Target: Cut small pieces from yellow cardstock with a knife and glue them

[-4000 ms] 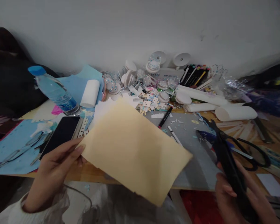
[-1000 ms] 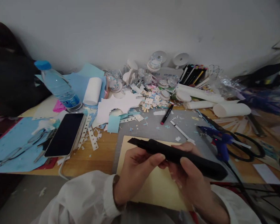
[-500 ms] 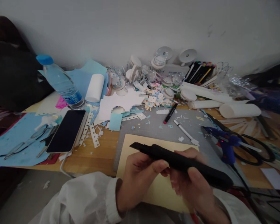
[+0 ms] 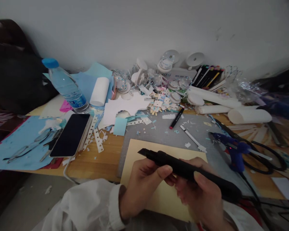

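Both my hands hold a long black utility knife (image 4: 188, 171) above a cream sheet of paper (image 4: 139, 150) that lies on a grey cutting mat (image 4: 159, 128). My left hand (image 4: 142, 183) pinches the knife near its front, thumb on top. Around the knife's rear body my right hand (image 4: 202, 195) is closed. The knife's tip points left and away from me.
A phone (image 4: 71, 134) and a water bottle (image 4: 66, 86) lie left of the mat. A blue glue gun (image 4: 232, 149) and black scissors (image 4: 265, 154) sit to the right. Paper scraps, white rolls (image 4: 249, 115), markers (image 4: 208, 75) and small parts crowd the back by the wall.
Four seconds ago my left hand held the cream sheet up and my right held the knife alone. Now the sheet lies on the mat and both hands hold the knife.
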The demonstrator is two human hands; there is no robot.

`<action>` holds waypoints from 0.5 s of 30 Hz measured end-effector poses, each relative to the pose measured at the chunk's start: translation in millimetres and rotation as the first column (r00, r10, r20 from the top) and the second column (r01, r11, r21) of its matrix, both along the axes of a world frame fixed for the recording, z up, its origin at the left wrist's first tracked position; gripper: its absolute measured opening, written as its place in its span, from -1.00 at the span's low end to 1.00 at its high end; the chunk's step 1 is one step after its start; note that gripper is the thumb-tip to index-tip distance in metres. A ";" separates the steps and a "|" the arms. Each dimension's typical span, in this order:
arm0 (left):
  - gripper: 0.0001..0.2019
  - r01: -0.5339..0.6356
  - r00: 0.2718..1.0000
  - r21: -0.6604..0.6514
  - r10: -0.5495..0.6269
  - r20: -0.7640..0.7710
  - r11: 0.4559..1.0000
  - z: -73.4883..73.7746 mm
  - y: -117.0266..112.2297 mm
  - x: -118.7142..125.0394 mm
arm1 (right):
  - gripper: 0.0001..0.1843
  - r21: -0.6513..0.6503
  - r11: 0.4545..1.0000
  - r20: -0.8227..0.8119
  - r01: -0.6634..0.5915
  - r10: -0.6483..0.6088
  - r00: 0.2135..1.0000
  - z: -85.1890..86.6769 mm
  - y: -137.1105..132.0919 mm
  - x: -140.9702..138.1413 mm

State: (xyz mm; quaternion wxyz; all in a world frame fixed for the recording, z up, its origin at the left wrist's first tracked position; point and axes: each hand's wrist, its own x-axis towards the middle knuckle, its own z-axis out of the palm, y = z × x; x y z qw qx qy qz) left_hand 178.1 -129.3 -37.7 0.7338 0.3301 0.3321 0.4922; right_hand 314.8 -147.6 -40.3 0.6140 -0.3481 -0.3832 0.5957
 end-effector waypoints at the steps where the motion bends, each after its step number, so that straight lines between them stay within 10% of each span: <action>1: -0.68 0.001 1.000 0.000 -0.001 -0.005 1.000 -0.4 0.3 -0.5 | -0.82 -0.019 1.000 -0.007 -0.020 0.020 1.000 -0.7 0.5 -0.2; 9: -0.58 -0.017 0.984 0.044 0.025 -0.174 0.999 0.8 3.3 0.5 | -0.78 0.005 0.993 0.083 -0.121 0.120 0.989 -10.3 0.1 4.4; 15: -0.64 0.361 0.768 0.266 -0.123 -0.628 0.894 -6.6 3.5 -21.2 | -0.67 -0.010 0.993 0.211 -0.114 0.114 0.971 5.7 13.9 42.5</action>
